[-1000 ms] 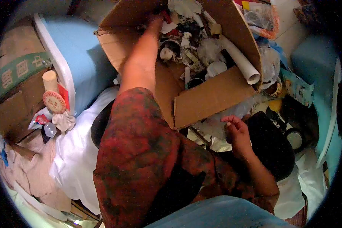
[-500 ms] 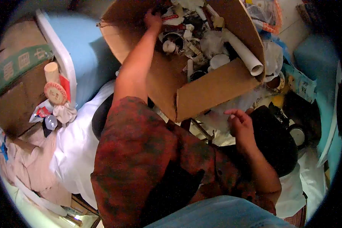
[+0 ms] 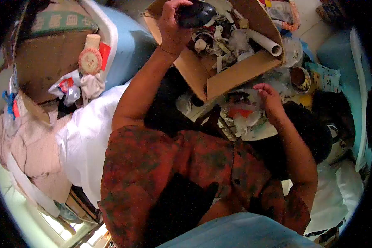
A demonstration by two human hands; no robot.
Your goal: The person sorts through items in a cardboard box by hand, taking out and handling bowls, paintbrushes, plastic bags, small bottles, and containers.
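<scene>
My left hand (image 3: 174, 16) is wrapped round a shiny black rounded object (image 3: 197, 14), its exact kind unclear, over the left side of an open cardboard box (image 3: 244, 76). Inside the box lie a white tube (image 3: 266, 43), crumpled clear plastic (image 3: 239, 40), a small white round piece (image 3: 200, 44) and much mixed scrap. To the right of the box's near corner, my right hand (image 3: 270, 101) hovers with its fingers loosely bent and apart, nothing visible in them. Below it is a clear plastic bag (image 3: 246, 113) with something red in it.
On the left stand a light blue bin (image 3: 130, 45) and a brown carton (image 3: 56, 62) with a green band. A wooden-handled round item (image 3: 90, 60) and a white bag (image 3: 91, 136) are nearby. An opened can (image 3: 300, 78) and plastic packaging are to the right.
My left hand has risen out of the box's contents and now holds the black object. My right hand has moved slightly up. The view has shifted, too.
</scene>
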